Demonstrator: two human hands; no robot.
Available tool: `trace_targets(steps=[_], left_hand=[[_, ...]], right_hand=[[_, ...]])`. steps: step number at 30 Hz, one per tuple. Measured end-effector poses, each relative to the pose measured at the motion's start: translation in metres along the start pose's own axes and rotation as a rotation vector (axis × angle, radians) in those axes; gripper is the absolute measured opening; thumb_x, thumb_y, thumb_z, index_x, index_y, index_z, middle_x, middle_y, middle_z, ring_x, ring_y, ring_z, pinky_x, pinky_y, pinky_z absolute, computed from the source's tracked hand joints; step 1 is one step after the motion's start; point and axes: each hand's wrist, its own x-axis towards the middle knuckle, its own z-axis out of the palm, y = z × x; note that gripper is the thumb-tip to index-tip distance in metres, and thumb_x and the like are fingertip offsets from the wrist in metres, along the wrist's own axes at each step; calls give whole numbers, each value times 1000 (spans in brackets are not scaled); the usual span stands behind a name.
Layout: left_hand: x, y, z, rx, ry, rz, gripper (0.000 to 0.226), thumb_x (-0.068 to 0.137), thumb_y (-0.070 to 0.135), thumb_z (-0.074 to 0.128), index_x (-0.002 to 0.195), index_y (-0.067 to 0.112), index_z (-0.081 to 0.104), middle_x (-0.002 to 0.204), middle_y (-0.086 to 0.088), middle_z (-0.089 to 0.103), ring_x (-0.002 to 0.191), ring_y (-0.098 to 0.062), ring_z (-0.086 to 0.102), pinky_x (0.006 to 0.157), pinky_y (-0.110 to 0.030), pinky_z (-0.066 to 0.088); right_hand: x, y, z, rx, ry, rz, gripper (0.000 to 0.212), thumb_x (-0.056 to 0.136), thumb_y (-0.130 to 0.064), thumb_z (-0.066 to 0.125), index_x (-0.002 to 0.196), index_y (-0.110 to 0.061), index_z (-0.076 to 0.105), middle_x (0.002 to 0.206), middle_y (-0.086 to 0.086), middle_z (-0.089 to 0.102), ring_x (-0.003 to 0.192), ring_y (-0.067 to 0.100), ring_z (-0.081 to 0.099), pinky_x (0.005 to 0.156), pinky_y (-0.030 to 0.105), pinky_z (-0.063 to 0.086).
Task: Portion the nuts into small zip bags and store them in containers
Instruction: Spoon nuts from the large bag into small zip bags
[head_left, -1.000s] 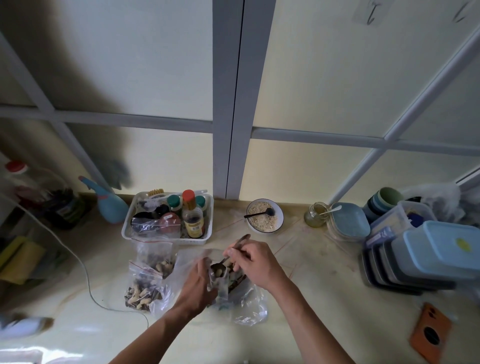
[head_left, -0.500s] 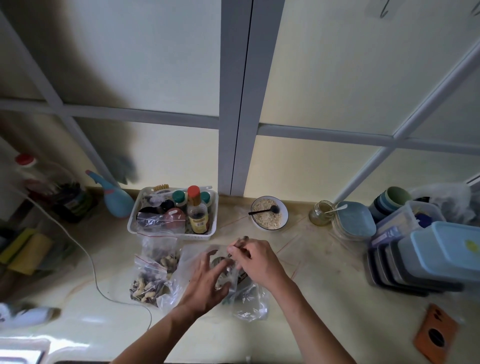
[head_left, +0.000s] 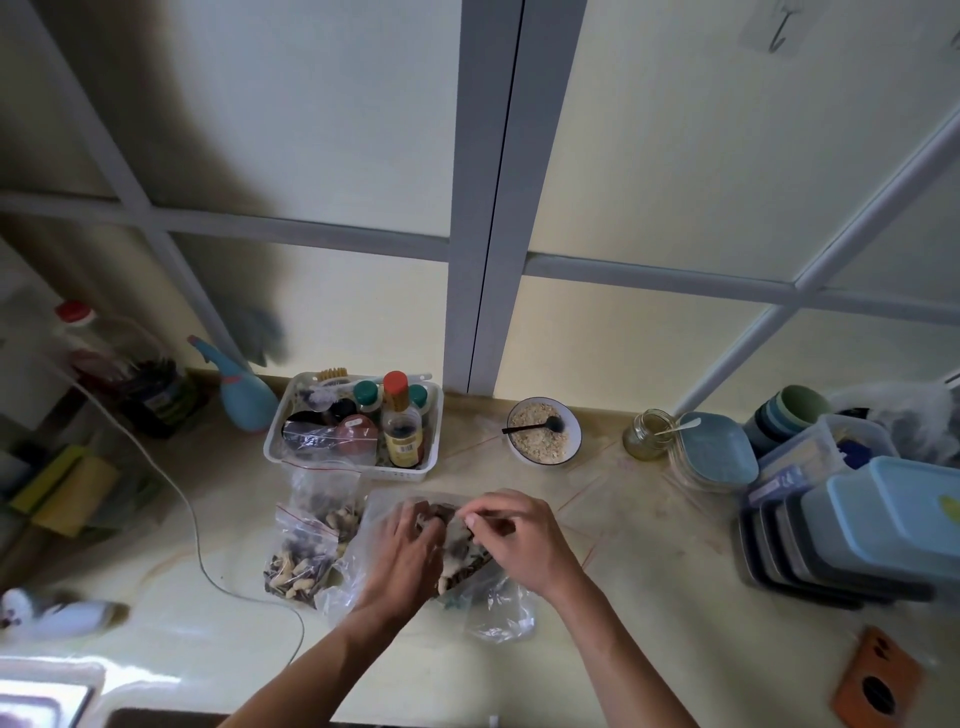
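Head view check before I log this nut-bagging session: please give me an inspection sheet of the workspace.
Surface: pale counter, stained.
Job's things: two filled zip bags lying left of the hands; large clear bag of nuts under both hands; stacked lidded containers at right.
Clutter: white basket of bottles, bowl of oats with black spoon, glass jar, blue spray bottle, orange object.
Hands: left hand resting on the large bag, fingers fairly straight; right hand pinching something small at the bag, item unclear.
Cables: white cable crossing the counter's left side.
Surroundings: frosted window with grey frame.
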Motion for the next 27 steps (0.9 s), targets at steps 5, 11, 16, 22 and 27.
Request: trace_targets(steps=[5, 11, 16, 22, 27], left_hand=[[-4, 0, -1, 67, 71, -51, 33, 83, 35, 51, 110, 21, 64, 119, -8, 53, 104, -29, 52, 87, -39, 40], [-2, 19, -5, 87, 4, -156, 33, 67, 40, 84, 97, 35, 74, 132, -12, 52, 121, -34, 44, 93, -42, 38], [-4, 36, -16, -257, 120, -277, 13, 77, 20, 83, 75, 26, 71, 138, -5, 44, 130, -24, 38, 104, -27, 32], [-16, 37, -28, -349, 188, -105, 14, 82, 17, 81, 84, 25, 69, 140, -1, 33, 127, 14, 32, 96, 1, 33], [-25, 38, -27, -322, 24, -291, 4, 95, 38, 63, 94, 37, 59, 131, 17, 42, 76, 0, 68, 66, -16, 57]], right_hand=[[-23, 11, 2, 120, 69, -5, 22, 91, -15, 68, 101, -29, 81, 91, -18, 74, 83, 10, 74, 76, 27, 59], [-44, 18, 6, 208, 148, 30, 25, 94, -7, 68, 107, -25, 80, 98, -11, 77, 78, 13, 76, 74, 25, 58], [-50, 22, 2, 188, 252, -27, 24, 92, -5, 69, 105, -22, 80, 92, -11, 77, 79, 8, 75, 73, 21, 57], [-44, 36, -9, 189, 432, -25, 23, 88, -7, 67, 100, -23, 80, 94, -10, 77, 79, 11, 76, 70, 35, 61], [-41, 38, -22, 299, 423, 20, 27, 90, 6, 66, 97, -17, 78, 78, -2, 77, 69, 15, 75, 64, 25, 57]])
